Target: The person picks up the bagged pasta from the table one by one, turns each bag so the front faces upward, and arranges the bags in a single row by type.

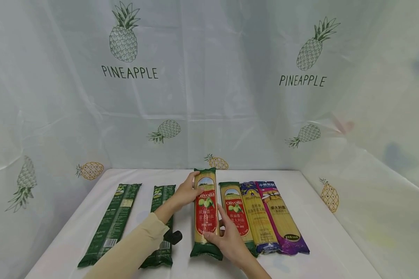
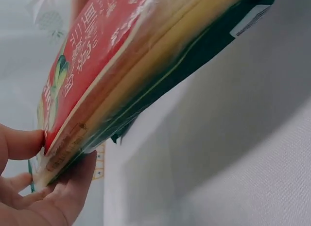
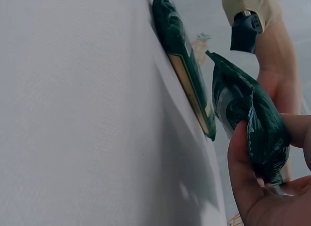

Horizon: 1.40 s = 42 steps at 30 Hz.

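A pack of spaghetti (image 1: 206, 226) with a red label and green ends is held above the table by both hands, its front facing up. Near its far end, my left hand (image 1: 185, 193) grips the left side; the left wrist view shows the thumb on the front and fingers (image 2: 80, 182) beneath. Lower down on the right side, my right hand (image 1: 232, 242) holds the near end, thumb on the front. In the right wrist view, a finger (image 3: 239, 153) lies against the underside of the pack's green end (image 3: 262, 124).
Two green-backed spaghetti packs (image 1: 113, 223) lie face down at left. On the right lie a matching red-label pack (image 1: 234, 205), a yellow-and-blue pack (image 1: 258, 217) and a purple-edged pack (image 1: 283, 217), side by side. A pineapple-print curtain (image 1: 216, 97) hangs behind the white table (image 1: 321, 232).
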Motion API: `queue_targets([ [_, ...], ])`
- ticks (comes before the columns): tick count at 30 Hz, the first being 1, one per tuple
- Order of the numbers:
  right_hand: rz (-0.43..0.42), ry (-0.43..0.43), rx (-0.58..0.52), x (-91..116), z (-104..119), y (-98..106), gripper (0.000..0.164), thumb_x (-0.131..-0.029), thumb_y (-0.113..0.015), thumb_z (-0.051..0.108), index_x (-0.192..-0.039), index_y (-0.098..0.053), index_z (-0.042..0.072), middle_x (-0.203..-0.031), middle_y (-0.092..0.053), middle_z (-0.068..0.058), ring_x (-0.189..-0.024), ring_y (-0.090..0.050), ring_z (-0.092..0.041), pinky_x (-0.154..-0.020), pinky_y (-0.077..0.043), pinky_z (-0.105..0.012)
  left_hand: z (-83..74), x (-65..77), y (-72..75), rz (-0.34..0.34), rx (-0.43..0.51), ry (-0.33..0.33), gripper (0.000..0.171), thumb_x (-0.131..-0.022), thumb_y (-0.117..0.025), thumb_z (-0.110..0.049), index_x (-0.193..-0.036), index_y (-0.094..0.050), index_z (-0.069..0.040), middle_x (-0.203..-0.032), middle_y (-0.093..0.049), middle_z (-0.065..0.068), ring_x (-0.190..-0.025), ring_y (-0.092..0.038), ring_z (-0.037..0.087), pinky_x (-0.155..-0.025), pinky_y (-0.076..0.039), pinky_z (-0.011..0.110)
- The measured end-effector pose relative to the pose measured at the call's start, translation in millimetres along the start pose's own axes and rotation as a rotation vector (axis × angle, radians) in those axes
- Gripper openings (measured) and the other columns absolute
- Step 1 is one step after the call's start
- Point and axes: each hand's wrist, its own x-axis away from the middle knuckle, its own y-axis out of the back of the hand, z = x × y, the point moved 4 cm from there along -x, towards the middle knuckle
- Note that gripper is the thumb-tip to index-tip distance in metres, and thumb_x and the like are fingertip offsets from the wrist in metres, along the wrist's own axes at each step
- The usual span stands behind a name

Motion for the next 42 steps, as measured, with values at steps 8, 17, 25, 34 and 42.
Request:
queue_targets([
  [8, -0.04, -0.006, 0.097, 1.3, -3.0, 0.6, 0.105, -0.09, -0.089, 0.029, -0.171, -0.023, 0.015, -0.105, -0.058, -0.009, -0.08, -0.059, -0.02, -0.066, -0.055, -0.029, 1.9, 0.4, -1.2, -0.008, -0.136, -0.019, 0.071, -0.109, -0.063, -0.029, -0.169, -0.027, -0.019, -0.15, -0.054, 0.027, -0.127, -0.062, 0.042, -0.097, -0.054, 0.058],
  [17, -0.007, 0.041, 0.168, 0.0, -0.3, 4.1, 0.104, -0.091, -0.087, 0.03, -0.171, -0.023, 0.012, -0.104, -0.062, -0.007, -0.083, -0.06, -0.019, -0.064, -0.055, -0.027, 8.8, -4.0, -1.4, -0.033, 0.033, 0.053, 0.072, -0.106, -0.069, -0.02, -0.167, -0.031, -0.017, -0.115, -0.063, 0.015, -0.091, -0.07, 0.023, -0.078, -0.062, 0.043],
  [25, 0.127, 0.019, 0.156, 1.2, 0.9, 8.5, 0.093, -0.102, -0.074, 0.027, -0.171, -0.016, 0.005, -0.108, -0.065, -0.008, -0.084, -0.064, -0.02, -0.063, -0.057, -0.033, 9.9, -6.2, -3.4, -0.006, 0.088, 0.054, 0.071, -0.105, -0.069, -0.014, -0.166, -0.033, -0.015, -0.114, -0.063, 0.017, -0.092, -0.071, 0.026, -0.076, -0.062, 0.041],
  [34, 0.199, -0.049, 0.16, 1.8, 7.7, 22.5, 0.091, -0.098, -0.079, 0.017, -0.169, -0.023, 0.003, -0.101, -0.063, -0.009, -0.069, -0.067, -0.023, -0.056, -0.061, -0.043, 9.4, -11.9, -10.4, 0.031, 0.083, 0.06, 0.073, -0.104, -0.069, -0.009, -0.166, -0.032, -0.011, -0.119, -0.065, 0.019, -0.089, -0.073, 0.024, -0.075, -0.062, 0.042],
  [42, 0.187, -0.05, 0.271, -2.7, 10.5, 29.5, 0.091, -0.097, -0.081, 0.017, -0.166, -0.027, -0.002, -0.09, -0.067, -0.007, -0.063, -0.068, -0.022, -0.052, -0.06, -0.042, 16.5, -19.9, -18.4, 0.042, 0.061, 0.064, 0.073, -0.104, -0.069, -0.01, -0.166, -0.031, -0.009, -0.118, -0.066, 0.018, -0.092, -0.073, 0.024, -0.08, -0.061, 0.042],
])
